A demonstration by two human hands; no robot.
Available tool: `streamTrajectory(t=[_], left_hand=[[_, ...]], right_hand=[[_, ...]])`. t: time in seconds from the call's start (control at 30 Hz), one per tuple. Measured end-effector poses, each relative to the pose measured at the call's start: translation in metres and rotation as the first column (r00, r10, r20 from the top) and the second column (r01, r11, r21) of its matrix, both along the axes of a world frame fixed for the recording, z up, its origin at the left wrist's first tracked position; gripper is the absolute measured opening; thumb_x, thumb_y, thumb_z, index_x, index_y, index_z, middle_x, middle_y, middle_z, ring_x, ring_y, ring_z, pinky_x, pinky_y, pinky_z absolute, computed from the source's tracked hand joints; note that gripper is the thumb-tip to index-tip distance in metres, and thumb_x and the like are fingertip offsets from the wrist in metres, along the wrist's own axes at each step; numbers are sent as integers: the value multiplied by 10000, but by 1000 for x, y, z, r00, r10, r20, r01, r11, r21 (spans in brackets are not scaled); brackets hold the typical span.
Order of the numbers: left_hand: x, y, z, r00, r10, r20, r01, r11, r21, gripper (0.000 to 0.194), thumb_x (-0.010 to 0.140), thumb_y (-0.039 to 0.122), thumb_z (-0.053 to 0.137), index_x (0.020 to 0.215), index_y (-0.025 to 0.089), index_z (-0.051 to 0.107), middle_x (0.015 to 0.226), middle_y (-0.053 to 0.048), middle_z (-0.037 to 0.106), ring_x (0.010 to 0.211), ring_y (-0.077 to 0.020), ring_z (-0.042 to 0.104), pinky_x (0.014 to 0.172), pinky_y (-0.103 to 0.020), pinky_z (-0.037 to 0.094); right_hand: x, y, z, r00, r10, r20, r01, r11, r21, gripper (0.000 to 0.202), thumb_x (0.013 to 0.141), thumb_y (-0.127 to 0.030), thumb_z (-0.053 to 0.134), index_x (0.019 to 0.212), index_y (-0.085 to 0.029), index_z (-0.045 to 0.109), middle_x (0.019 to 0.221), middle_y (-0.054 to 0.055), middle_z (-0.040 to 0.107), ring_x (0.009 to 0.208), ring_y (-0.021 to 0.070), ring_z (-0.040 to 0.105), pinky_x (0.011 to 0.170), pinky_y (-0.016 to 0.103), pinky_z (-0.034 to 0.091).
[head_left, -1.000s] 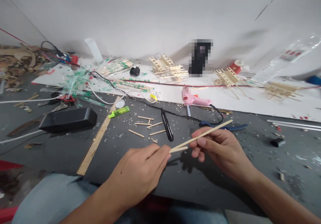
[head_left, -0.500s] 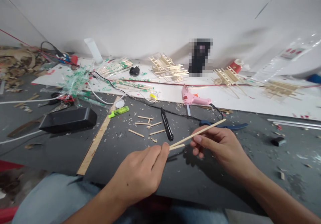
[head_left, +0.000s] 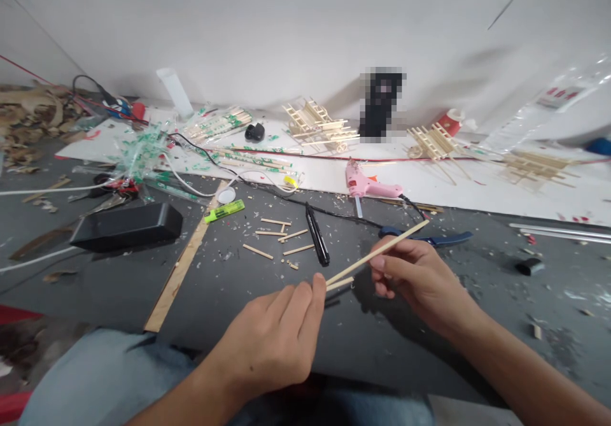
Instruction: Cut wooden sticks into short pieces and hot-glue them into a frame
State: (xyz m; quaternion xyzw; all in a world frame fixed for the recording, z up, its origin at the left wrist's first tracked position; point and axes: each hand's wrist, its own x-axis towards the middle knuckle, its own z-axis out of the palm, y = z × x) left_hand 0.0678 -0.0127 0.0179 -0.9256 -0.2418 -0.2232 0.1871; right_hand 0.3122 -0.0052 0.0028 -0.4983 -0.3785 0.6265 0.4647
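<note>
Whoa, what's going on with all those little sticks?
Somebody is holding wooden sticks with both hands. The left hand grips the ends of a long stick and a shorter stick, while the right hand pinches the long one farther along. On the gray table, short cut pieces lie beside a black marker. Farther back are a pink glue gun and small wooden carts made of sticks.

The left hand [head_left: 281,324] is gripping a short stick [head_left: 341,283] and a long stick [head_left: 353,267], their hidden ends possibly touching; the right hand [head_left: 420,276] is pinching the long stick above the table [head_left: 496,292].
</note>
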Motion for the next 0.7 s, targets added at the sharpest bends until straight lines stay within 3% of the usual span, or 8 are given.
streamTrajectory(t=[0.17,0.27,0.3,0.37,0.43,0.5,0.57,0.7], left_hand=[[-5,4,-1,989,54,140,-38,992,-117,225,994,77,508,1140,34,674,772,-55,736,615,-147,688,487,-268,446],[-5,7,6,927,217,307,-70,902,-427,171,999,143,554,1012,133,724,701,0,705,585,-116,663,526,-227,467],[-4,7,10,886,291,360,-26,807,-590,200,1009,174,545,944,156,733,667,15,690,565,-103,652,533,-208,479],[0,7,16,798,442,410,163,497,-852,281,1019,239,530,841,168,736,635,21,680,547,-92,651,536,-181,514],[5,6,19,744,550,378,352,158,-923,307,1008,307,547,825,159,745,657,1,696,548,-98,663,522,-177,540],[10,4,18,741,589,323,456,-89,-885,300,981,349,591,836,145,756,675,-20,697,559,-109,673,525,-185,554],[13,3,14,770,578,271,494,-271,-826,292,947,376,642,827,137,761,676,-28,690,565,-111,675,543,-190,559],[17,2,2,802,562,204,521,-490,-699,327,877,453,724,869,131,781,741,-59,729,642,-148,722,624,-238,601]], right_hand=[[6,6,3,978,-191,-81,195,980,46,196,726,-270,810,665,-194,640,526,-55,467,450,61,408,433,186,359],[14,12,8,939,-309,-150,324,942,87,217,799,-279,736,671,-211,574,531,-63,395,453,66,352,453,194,350],[16,13,8,938,-314,-145,330,938,102,271,848,-316,705,653,-213,546,508,-66,359,442,72,325,454,202,347],[17,12,8,962,-260,-83,268,955,126,404,928,-426,650,610,-214,522,459,-62,322,420,82,297,435,219,321],[12,7,5,994,-105,-15,106,987,120,405,922,-551,654,695,-216,639,475,-44,416,426,91,349,413,227,299],[5,-2,2,995,98,-7,-96,987,132,420,851,-615,719,1012,-228,742,617,-11,573,489,108,449,423,225,333],[-3,-9,2,968,250,2,-247,955,163,493,832,-594,755,1175,-242,723,714,4,631,549,117,510,465,228,397],[-7,-14,4,950,287,125,-305,936,174,259,919,-440,715,846,-193,741,669,15,650,549,107,554,515,223,451]])
